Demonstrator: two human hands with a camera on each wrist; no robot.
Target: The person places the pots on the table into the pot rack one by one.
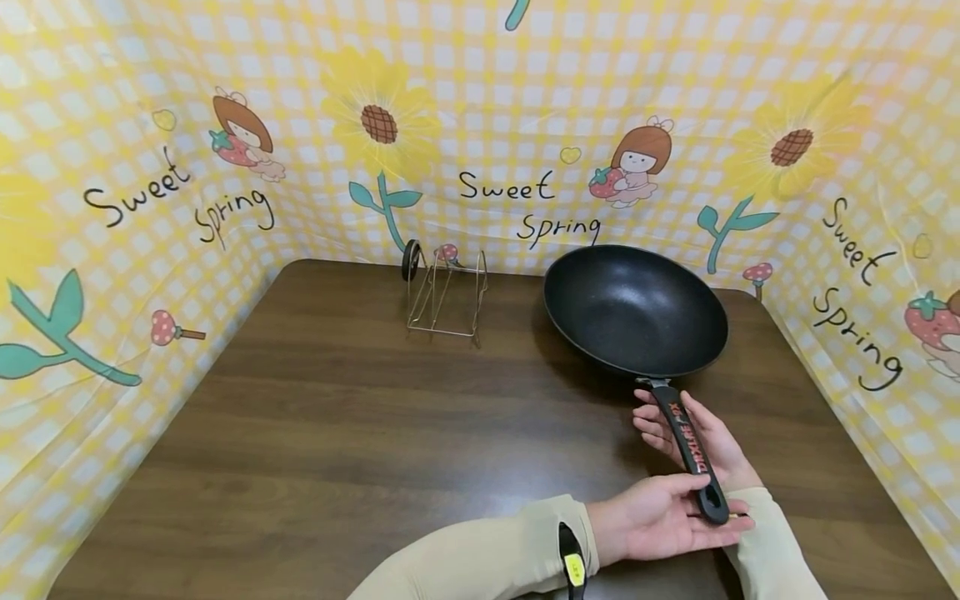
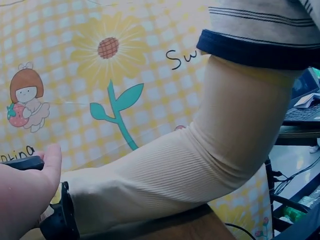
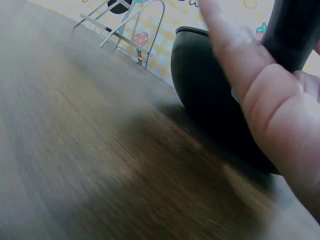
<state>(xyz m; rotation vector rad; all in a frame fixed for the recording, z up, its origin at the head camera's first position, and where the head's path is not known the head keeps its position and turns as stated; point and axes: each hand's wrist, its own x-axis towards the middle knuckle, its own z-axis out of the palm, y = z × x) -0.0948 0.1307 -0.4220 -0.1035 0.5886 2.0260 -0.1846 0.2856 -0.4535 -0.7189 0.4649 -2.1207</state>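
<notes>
A black wok (image 1: 630, 312) sits at the right rear of the wooden table, its long handle (image 1: 684, 433) with red lettering pointing toward me. My left hand (image 1: 648, 518) holds the handle's end, thumb along its edge and straight fingers underneath. Farther up, my right hand (image 1: 720, 450) lies under the handle with its palm up, the thumb to the right and loosely spread fingers to the left. In the right wrist view the wok's dark side (image 3: 215, 95) shows behind a finger, close over the table. The left wrist view catches only the black handle tip (image 2: 25, 163) beside the thumb.
A wire rack (image 1: 446, 304) with a black round part stands at the back middle of the brown table (image 1: 337, 433). Yellow checked cloth (image 1: 480, 108) walls in the back and both sides. A laptop (image 2: 302, 112) appears at the right of the left wrist view.
</notes>
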